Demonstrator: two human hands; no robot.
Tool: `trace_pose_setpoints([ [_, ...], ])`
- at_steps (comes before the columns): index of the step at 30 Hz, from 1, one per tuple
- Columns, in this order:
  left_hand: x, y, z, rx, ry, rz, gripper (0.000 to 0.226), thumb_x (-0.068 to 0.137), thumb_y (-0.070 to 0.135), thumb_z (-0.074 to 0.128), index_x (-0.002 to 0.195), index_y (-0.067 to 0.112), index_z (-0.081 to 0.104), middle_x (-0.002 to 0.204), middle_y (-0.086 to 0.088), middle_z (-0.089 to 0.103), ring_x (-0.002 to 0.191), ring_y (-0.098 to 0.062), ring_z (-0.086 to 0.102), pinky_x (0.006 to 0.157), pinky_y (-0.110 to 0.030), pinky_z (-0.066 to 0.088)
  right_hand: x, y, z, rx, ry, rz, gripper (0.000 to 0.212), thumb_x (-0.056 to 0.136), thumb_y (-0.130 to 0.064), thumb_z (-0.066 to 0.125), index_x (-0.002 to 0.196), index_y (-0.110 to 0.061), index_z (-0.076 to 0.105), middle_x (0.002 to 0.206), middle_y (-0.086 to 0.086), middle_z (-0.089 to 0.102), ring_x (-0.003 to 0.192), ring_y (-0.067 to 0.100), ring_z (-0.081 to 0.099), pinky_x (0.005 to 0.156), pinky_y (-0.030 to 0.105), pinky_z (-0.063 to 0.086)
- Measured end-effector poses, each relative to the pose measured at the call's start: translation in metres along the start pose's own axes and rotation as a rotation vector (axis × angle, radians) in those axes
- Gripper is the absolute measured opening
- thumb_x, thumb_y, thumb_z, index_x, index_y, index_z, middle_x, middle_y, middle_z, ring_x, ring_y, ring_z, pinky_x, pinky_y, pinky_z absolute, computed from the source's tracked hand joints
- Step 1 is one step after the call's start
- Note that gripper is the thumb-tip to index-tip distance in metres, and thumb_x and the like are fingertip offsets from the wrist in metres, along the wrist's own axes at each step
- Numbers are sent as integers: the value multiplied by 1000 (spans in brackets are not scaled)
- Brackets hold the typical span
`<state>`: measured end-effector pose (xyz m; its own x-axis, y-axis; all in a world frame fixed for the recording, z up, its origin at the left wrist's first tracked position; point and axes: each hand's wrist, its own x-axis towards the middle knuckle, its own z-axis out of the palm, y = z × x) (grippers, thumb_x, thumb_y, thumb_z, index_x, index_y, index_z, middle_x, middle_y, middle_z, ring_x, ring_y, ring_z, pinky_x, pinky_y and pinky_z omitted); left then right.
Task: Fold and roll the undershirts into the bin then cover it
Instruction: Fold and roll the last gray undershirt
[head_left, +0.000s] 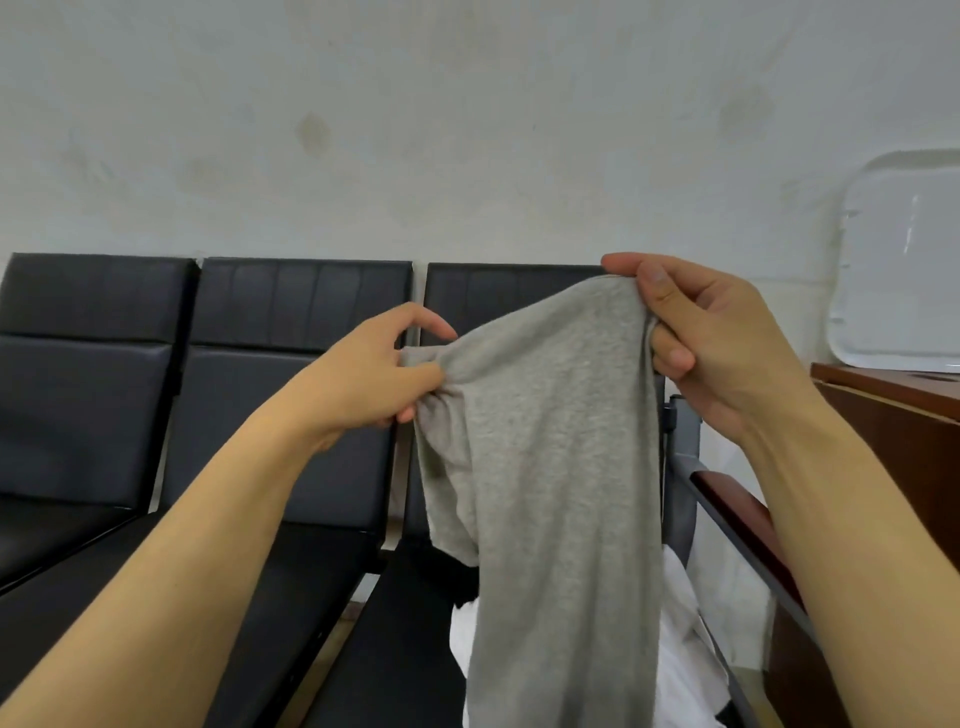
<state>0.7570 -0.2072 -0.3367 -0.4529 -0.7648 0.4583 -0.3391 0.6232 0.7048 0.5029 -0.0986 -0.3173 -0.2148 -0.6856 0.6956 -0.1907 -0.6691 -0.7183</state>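
Observation:
A grey undershirt (550, 467) hangs in the air in front of me, above the right-hand seat. My left hand (374, 369) pinches its upper left edge between thumb and fingers. My right hand (711, 338) grips the upper right edge, higher up, with fingers curled round the cloth. The shirt droops down past the bottom of the view. White clothing (685, 654) and a dark piece (457, 582) lie on the seat beneath it. A white plastic lid (904, 270) leans against the wall at the right. The bin itself is not in sight.
A row of black padded chairs (249, 405) runs along the pale wall. A brown wooden cabinet (893, 415) stands at the right, with the lid on top of it. A metal armrest with a reddish pad (737, 519) borders the right seat.

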Motion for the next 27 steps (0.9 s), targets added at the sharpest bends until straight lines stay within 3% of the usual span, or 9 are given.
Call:
trace_pose_setpoints([
  [4, -2, 3, -6, 92, -91, -86, 32, 98, 15, 57, 124, 34, 54, 48, 6, 58, 41, -4, 49, 41, -19, 35, -1, 0, 2, 0, 6, -9, 24, 105, -26, 55, 114, -17, 75, 42, -8, 37, 38, 5, 31, 47, 15, 34],
  [6, -3, 3, -4, -17, -111, -108, 27, 100, 16, 56, 124, 30, 56, 48, 7, 55, 41, -5, 44, 39, -18, 31, -2, -1, 1, -8, 8, -16, 24, 105, -26, 55, 114, -17, 75, 42, -8, 38, 38, 5, 31, 48, 15, 34],
  [7, -2, 3, -3, -180, -101, -116, 27, 101, 12, 53, 123, 26, 58, 51, 8, 52, 41, -5, 40, 36, -17, 27, -1, -1, 1, -4, 12, -18, 24, 105, -25, 55, 114, -17, 75, 43, -9, 39, 38, 5, 31, 47, 15, 34],
  [10, 2, 3, -8, -1005, -104, -219, 25, 101, 4, 42, 107, 19, 61, 61, 11, 45, 34, -4, 32, 27, -9, 19, 0, -3, -4, 62, 41, -2, 23, 106, -23, 53, 114, -15, 73, 49, -13, 44, 39, 3, 30, 44, 14, 30],
  [12, 2, 2, -11, -1286, -140, -218, 16, 92, 8, 52, 100, 20, 59, 63, 12, 47, 31, -5, 34, 25, -11, 23, 1, -3, -8, 107, 54, 12, 23, 106, -23, 54, 113, -15, 73, 55, -14, 48, 39, 3, 31, 42, 13, 29],
  [16, 0, 9, -4, -824, -122, -191, 27, 94, 26, 68, 119, 18, 63, 69, 9, 56, 36, -3, 27, 30, -11, 21, 1, 2, -3, 50, 42, 23, 21, 105, -23, 56, 105, -17, 76, 69, -3, 59, 39, 3, 35, 41, 14, 33],
  [18, 3, 11, -2, -726, -66, -138, 33, 94, 22, 70, 127, 22, 64, 73, 8, 60, 38, -2, 29, 31, -11, 24, 1, 3, -1, 18, 34, 35, 20, 103, -25, 58, 102, -19, 77, 79, 7, 56, 40, 3, 37, 42, 15, 34],
  [21, 6, 5, -8, -705, 98, -85, 28, 99, 8, 62, 122, 23, 68, 80, 1, 52, 40, -1, 31, 34, -13, 26, 3, 0, -8, 44, 51, 87, 19, 103, -24, 59, 103, -17, 77, 87, 4, 59, 42, 2, 38, 40, 13, 34],
  [27, 0, -3, -12, -150, 237, 37, 39, 94, -5, 46, 105, 20, 73, 55, 5, 57, 44, -5, 44, 39, -18, 38, 3, 0, -7, 63, 56, 203, 20, 104, -21, 56, 104, -15, 74, 82, -1, 62, 45, 2, 48, 37, 9, 34],
])
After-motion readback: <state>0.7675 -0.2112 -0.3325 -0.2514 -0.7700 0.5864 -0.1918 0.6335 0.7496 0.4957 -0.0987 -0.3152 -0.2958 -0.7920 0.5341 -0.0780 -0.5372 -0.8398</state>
